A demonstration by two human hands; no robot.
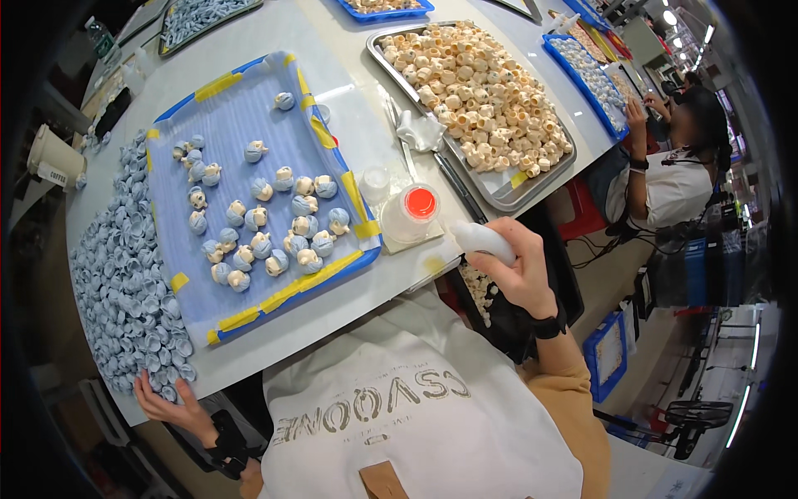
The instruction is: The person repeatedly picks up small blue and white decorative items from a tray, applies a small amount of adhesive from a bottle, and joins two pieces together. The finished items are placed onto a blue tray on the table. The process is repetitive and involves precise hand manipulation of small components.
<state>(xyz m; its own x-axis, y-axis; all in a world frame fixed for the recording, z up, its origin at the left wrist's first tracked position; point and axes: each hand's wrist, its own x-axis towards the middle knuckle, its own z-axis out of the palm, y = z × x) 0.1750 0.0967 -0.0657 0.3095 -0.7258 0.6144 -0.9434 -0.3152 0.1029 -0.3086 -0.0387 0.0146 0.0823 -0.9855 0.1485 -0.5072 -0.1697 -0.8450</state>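
Note:
My right hand [524,270] is closed around a small white squeeze bottle [489,241], its narrow tip pointing left near the table's front edge. At the lower left, my left hand [173,407] touches the near edge of a heap of blue-grey shell-shaped plastic pieces [125,274], fingers apart. I see nothing held in it. Between the hands lies a blue tray [374,249] lined with bluish sheeting and yellow tape. Several small cream figurine heads with blue-grey caps [277,263] sit on it, mostly toward its near half.
A metal tray [509,202] heaped with cream hollow heads stands at the back right. Closer in are a clear container with a red top [420,202], a small clear cup [374,181], tweezers [407,158] and a dark pen-like tool [461,187]. A seated person [677,183] works farther right.

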